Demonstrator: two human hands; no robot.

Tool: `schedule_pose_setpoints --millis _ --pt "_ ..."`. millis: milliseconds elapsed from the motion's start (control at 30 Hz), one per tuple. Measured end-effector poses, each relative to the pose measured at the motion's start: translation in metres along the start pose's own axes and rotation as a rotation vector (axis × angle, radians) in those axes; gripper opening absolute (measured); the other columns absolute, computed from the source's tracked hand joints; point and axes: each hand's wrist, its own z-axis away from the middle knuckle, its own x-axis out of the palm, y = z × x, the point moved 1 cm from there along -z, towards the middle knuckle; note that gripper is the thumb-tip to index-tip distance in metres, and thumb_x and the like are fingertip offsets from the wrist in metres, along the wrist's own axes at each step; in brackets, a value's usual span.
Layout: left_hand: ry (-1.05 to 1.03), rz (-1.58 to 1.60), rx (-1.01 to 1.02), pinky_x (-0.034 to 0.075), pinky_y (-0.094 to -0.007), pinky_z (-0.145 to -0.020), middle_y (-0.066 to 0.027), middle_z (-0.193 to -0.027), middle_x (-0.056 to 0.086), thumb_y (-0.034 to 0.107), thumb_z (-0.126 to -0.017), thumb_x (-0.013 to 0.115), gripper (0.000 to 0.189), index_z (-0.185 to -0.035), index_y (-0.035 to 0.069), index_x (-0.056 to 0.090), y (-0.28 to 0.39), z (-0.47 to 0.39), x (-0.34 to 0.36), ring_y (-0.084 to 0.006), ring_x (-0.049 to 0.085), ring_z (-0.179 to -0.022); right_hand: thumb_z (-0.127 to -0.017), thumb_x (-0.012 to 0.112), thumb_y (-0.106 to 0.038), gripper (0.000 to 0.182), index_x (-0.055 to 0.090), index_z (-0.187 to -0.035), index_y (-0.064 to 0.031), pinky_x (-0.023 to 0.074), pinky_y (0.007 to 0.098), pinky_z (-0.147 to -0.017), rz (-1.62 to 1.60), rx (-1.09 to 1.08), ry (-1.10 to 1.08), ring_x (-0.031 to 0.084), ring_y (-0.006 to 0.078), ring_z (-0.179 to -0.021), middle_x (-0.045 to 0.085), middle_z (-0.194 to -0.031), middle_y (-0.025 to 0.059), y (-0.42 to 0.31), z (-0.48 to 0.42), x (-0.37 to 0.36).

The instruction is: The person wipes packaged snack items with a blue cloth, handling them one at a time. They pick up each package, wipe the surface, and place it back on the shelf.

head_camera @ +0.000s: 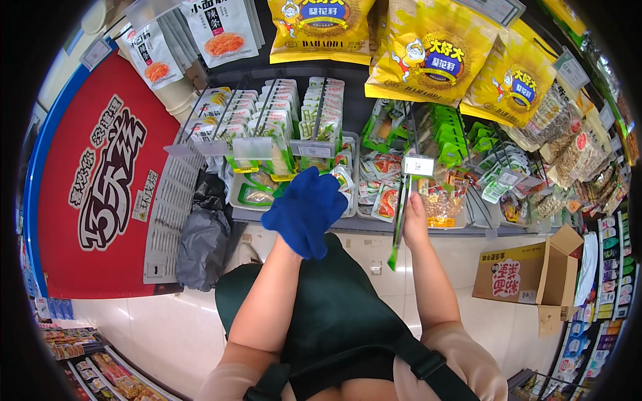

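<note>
A crumpled blue cloth [306, 208] covers my left hand [290, 246]; the fingers are hidden beneath it, and only the wrist side shows. It is in front of a white tray [241, 200] of snack packets, below hanging rows of white and green packets [275, 113]. To the right, my right hand [415, 218] is raised at the shelf's front edge, its fingers closed on a thin, dark packet with a green end [398, 225], seen nearly edge-on. Just above that hand is a white price tag holder [418, 165] on a display hook.
Large yellow sunflower seed bags [431, 55] hang above. At the left stand a red freezer or cabinet side panel [100, 190] and a grey plastic bag [203, 248]. An open cardboard box [516, 273] is at the right, over the tiled floor [165, 326].
</note>
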Motion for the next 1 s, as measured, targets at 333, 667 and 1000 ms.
schedule_pose_setpoints --millis 333,667,1000 --pt "-0.034 2.125 -1.221 0.047 -0.0247 -0.059 -0.0018 -0.083 0.057 0.004 -0.079 0.063 0.020 -0.097 0.007 0.057 0.051 0.038 0.037 -0.0111 0.056 -0.074 -0.089 0.052 -0.011 0.011 0.052 -0.099 -0.0047 0.0460 0.0381 -0.056 0.641 -0.384 0.071 0.061 0.0357 -0.066 0.060 -0.073 0.0186 -0.067 0.087 0.077" --pt "0.446 1.843 -1.128 0.051 -0.0267 -0.069 -0.0077 -0.096 0.062 0.001 -0.083 0.057 0.020 -0.103 0.000 0.059 0.032 0.026 -0.017 -0.0160 0.061 -0.082 -0.085 0.058 -0.007 0.010 0.053 -0.093 -0.0043 0.0444 0.0388 -0.050 1.010 -0.823 -0.303 0.058 0.0343 -0.056 0.057 -0.063 0.0152 -0.103 0.123 0.123" --pt "0.839 1.746 -1.311 0.042 -0.0313 -0.047 -0.0045 -0.065 0.053 0.039 -0.088 0.054 0.031 -0.079 0.010 0.055 -0.065 0.043 -0.024 -0.0171 0.050 -0.051 -0.084 0.060 -0.010 0.011 0.055 -0.092 -0.0038 0.0458 0.0377 -0.046 0.981 -0.756 -0.057 0.058 0.0298 -0.050 0.058 -0.060 0.0128 -0.123 0.151 0.104"
